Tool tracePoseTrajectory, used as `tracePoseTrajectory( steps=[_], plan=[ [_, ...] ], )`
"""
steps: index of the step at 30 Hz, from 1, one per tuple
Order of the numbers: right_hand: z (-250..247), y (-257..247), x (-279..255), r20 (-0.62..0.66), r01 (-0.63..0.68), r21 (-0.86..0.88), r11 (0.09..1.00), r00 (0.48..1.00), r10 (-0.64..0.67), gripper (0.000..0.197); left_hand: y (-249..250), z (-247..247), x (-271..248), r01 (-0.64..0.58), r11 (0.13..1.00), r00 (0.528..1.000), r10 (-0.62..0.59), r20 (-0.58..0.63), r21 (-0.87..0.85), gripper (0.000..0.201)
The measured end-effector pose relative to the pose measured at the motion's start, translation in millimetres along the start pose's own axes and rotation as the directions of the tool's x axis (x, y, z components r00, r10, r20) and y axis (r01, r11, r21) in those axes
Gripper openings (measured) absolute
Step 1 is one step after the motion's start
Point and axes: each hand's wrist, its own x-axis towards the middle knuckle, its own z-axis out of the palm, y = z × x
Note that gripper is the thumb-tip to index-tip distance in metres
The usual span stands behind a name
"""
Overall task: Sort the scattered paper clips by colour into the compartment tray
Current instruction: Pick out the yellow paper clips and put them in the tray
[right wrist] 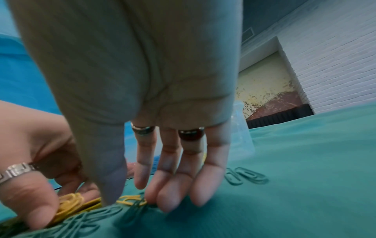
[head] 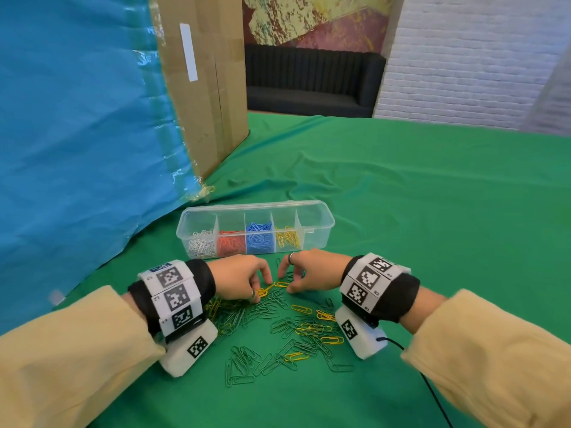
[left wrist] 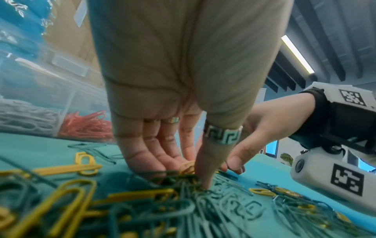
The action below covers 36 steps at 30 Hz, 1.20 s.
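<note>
The compartment tray [head: 318, 225] lay at twelve o'clock from my hands, already holding white, red, blue and yellow clips in separate cells, with the cell at its three o'clock end looking empty. The loose pile of green and yellow paper clips [head: 278, 329] spread on the green cloth [head: 432, 211] at six o'clock from the tray.

My left hand [head: 244, 279] had its fingers curled onto a small bunch of yellow clips [head: 262, 292] at the pile's twelve o'clock edge. My right hand [head: 306, 273] hovered just beside, at three o'clock from it, fingers loosely apart, thumb and fingertips touching down by one yellow clip [head: 281, 284].

Procedure, as I judged it: slide yellow clips clear of the green tangle first, pinch flat, lift only yellow.
</note>
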Motion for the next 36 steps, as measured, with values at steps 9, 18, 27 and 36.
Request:
tracePoseTrajectory(
  steps=[9,18,27,36],
  plan=[
    [0.2,-5.5,18.3,0.03,-0.003,-0.05,0.999,1.0,0.004,0.021,-13.1,-6.0,-15.4,0.011,0.727,0.995,-0.079,-0.067,-0.687,0.027],
    [-13.1,-4.8,-9.2,-0.279,0.103,0.186,0.977,0.959,-0.048,0.01,-12.5,-1.2,-13.2,0.063,-0.344,0.992,-0.081,0.097,-0.937,0.019],
    [-16.6,-23.7,-0.1,-0.504,0.209,0.249,0.946,0.862,-0.058,0.005,11.9,1.6,-0.1,0.068,-0.437,0.997,0.0,0.076,-0.897,0.036],
    [-35.1,20.3,4.7,-0.558,-0.04,0.034,0.999,0.828,0.052,0.028,2.2,-30.9,-1.6,-0.031,-0.072,0.967,-0.254,-0.012,-0.997,0.024]
  ],
)
